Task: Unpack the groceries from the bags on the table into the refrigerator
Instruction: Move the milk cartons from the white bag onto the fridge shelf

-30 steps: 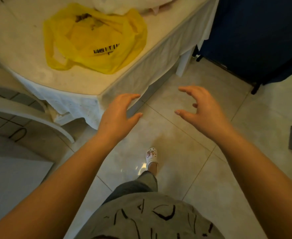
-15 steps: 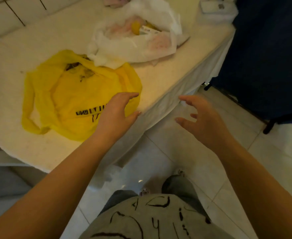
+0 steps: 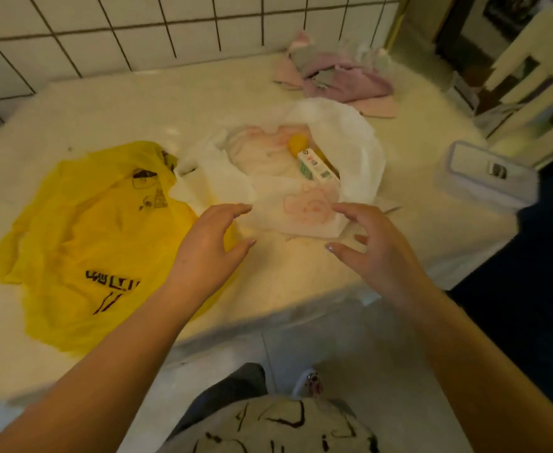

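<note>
Head view: both hands at frame centre, over the surface [image 3: 131, 103].
Left hand [image 3: 208, 248]: fingers apart, holding nothing.
Right hand [image 3: 374, 253]: fingers apart, holding nothing.
White bag [image 3: 350, 148]: open, just beyond the fingertips.
Yellow bag [image 3: 89, 237]: flat, left of frame.

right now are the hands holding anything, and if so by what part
Nothing is held. The left hand and right hand hover open, fingers spread, just short of the white bag on the table.
</note>
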### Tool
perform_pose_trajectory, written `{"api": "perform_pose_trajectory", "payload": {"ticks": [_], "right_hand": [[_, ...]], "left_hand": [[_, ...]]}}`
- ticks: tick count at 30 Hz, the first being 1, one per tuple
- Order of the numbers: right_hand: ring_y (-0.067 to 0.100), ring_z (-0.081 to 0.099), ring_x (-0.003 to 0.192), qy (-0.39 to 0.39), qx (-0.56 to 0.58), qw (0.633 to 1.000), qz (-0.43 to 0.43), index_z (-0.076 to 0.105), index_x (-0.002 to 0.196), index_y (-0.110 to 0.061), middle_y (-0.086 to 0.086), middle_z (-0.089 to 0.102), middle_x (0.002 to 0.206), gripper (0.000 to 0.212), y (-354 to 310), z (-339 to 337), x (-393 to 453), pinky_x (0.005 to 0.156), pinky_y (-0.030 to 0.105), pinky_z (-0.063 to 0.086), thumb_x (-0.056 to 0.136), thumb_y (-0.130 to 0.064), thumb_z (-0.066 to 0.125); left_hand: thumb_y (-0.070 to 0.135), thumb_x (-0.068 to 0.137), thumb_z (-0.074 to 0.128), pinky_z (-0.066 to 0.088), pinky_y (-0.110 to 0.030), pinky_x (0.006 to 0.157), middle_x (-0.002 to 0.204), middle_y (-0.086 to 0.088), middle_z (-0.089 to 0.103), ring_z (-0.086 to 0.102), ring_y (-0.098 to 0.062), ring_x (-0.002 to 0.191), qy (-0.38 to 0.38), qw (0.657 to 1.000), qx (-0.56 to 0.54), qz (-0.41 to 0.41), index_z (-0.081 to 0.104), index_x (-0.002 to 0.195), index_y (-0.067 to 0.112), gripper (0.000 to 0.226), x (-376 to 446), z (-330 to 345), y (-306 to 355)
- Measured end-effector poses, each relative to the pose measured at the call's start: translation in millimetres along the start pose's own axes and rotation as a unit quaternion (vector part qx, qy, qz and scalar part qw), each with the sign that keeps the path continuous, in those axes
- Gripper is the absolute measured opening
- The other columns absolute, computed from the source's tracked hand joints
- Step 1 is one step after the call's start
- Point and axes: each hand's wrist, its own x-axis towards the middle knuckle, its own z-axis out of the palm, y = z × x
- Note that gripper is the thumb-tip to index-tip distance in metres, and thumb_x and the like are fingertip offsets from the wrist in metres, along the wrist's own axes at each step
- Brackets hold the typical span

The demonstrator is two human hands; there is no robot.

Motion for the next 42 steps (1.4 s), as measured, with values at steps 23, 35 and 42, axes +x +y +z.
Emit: {"api": "perform_pose_trajectory", "payload": {"ticks": [23, 35, 42], "right_hand": [[0.011, 0.043, 0.123, -0.2, -0.058, 0.969, -0.131, 0.051, 0.131, -0.018, 0.0, 0.05, 0.133, 0.051, 17.5, 62.5, 248.7, 0.102, 0.037, 0.041, 0.083, -0.02, 0.068], [0.015, 0.034, 0.133, -0.316, -0.221, 0.901, -0.198, 0.037, 0.142, -0.017, 0.0, 0.039, 0.146, 0.047, 26.8, 148.4, 332.3, 0.103, 0.016, 0.012, 0.095, -0.018, 0.047], [0.021, 0.04, 0.129, -0.353, -0.165, 0.91, -0.143, 0.04, 0.14, -0.012, 0.007, 0.043, 0.14, 0.054, 29.1, 180.2, 343.7, 0.104, 0.029, 0.03, 0.09, -0.025, 0.058]], "left_hand": [[0.036, 0.091, 0.053, 0.014, -0.032, 0.113, 0.151, -0.006, 0.03, 0.021, -0.019, 0.141, -0.017, 0.992, 0.069, -0.108, 0.027, 0.146, 0.013, 0.065, 177.7, 35.7, -52.4], [0.046, 0.085, 0.05, -0.007, -0.061, 0.108, 0.158, 0.006, -0.002, -0.012, -0.018, 0.144, -0.214, 0.936, 0.225, -0.167, -0.001, 0.149, 0.024, 0.085, 209.1, 49.5, -115.4], [0.071, 0.082, 0.037, -0.005, -0.061, 0.11, 0.158, 0.005, -0.003, -0.01, -0.016, 0.144, -0.181, 0.928, 0.244, -0.214, 0.002, 0.149, 0.024, 0.09, 202.0, 55.9, -146.1]]}}
